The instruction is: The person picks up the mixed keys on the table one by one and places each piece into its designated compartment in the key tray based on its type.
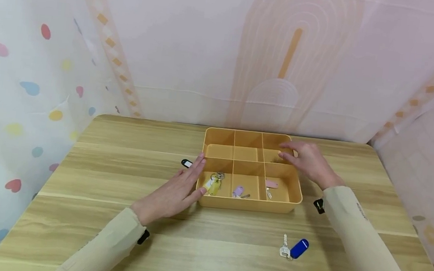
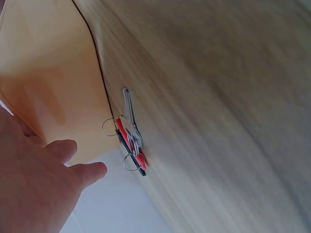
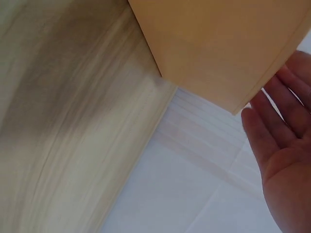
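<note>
An orange divided box [image 1: 247,205] stands on the wooden table. My left hand [image 1: 177,191] lies along its left rim, fingers extended. Over the back right compartment is my right hand [image 1: 313,162], its fingers reaching past the rim and slightly bent, with nothing visible between them. Beneath those fingertips lies a small, dark, blurred item [image 1: 278,160]. The front compartments contain a yellow key tag [image 1: 215,187] with a key, a purple key tag [image 1: 238,190] and a pink key tag [image 1: 271,184]. Left of the box, a key [image 2: 129,111] lies with a red tag [image 2: 122,127] and black tag [image 2: 140,167].
A silver key [image 1: 285,248] with a blue tag [image 1: 299,249] lies on the table, front right of the box. Patterned curtains [image 1: 187,39] hang behind and beside the table [image 1: 227,260].
</note>
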A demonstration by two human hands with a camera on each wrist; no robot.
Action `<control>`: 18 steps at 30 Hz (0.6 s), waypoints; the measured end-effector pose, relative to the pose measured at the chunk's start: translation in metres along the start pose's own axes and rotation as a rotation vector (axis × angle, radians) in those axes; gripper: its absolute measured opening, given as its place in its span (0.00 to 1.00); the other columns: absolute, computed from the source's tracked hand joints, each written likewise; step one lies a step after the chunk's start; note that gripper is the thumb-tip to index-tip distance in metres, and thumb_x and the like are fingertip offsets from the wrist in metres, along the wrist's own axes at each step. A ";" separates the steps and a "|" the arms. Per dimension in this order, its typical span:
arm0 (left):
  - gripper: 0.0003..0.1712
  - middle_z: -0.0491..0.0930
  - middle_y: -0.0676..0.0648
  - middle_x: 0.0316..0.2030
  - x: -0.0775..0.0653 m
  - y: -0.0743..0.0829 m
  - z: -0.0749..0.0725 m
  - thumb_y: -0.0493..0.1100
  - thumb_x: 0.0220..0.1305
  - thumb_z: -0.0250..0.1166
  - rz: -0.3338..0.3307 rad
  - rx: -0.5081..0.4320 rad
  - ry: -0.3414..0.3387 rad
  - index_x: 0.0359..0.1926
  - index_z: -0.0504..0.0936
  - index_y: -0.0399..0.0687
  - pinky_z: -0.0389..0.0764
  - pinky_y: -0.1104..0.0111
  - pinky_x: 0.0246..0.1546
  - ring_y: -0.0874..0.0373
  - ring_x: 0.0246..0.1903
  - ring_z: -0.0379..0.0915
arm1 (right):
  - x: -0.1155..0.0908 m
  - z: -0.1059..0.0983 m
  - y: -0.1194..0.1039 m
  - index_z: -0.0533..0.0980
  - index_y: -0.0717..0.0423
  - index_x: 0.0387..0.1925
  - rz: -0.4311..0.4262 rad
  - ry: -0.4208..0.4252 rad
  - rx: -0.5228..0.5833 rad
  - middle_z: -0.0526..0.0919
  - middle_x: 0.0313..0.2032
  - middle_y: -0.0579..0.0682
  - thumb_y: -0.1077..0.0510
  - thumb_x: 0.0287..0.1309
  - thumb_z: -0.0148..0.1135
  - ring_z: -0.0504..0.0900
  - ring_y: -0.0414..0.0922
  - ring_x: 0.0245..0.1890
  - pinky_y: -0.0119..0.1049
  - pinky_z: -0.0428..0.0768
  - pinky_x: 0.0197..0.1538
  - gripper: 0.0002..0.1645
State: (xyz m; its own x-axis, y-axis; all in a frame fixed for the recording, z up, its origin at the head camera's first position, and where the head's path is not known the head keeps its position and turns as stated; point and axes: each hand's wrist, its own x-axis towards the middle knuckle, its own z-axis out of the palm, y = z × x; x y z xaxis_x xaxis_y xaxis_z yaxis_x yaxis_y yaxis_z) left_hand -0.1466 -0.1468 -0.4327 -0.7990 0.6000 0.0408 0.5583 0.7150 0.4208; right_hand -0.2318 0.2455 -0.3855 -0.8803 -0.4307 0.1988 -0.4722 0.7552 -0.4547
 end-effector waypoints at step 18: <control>0.45 0.26 0.48 0.83 -0.005 -0.001 -0.001 0.63 0.83 0.40 0.002 -0.002 0.012 0.83 0.32 0.45 0.51 0.40 0.75 0.52 0.81 0.31 | -0.070 -0.009 -0.023 0.61 0.55 0.79 0.066 -0.004 0.103 0.59 0.79 0.59 0.41 0.76 0.56 0.51 0.63 0.79 0.68 0.53 0.74 0.40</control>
State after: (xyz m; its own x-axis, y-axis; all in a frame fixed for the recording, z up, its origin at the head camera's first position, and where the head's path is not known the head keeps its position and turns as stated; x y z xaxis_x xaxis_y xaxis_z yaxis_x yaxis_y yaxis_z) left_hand -0.1432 -0.1510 -0.4328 -0.8004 0.5972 0.0523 0.5596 0.7131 0.4223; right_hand -0.1597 0.2630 -0.3815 -0.9088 -0.3844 0.1621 -0.4063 0.7272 -0.5533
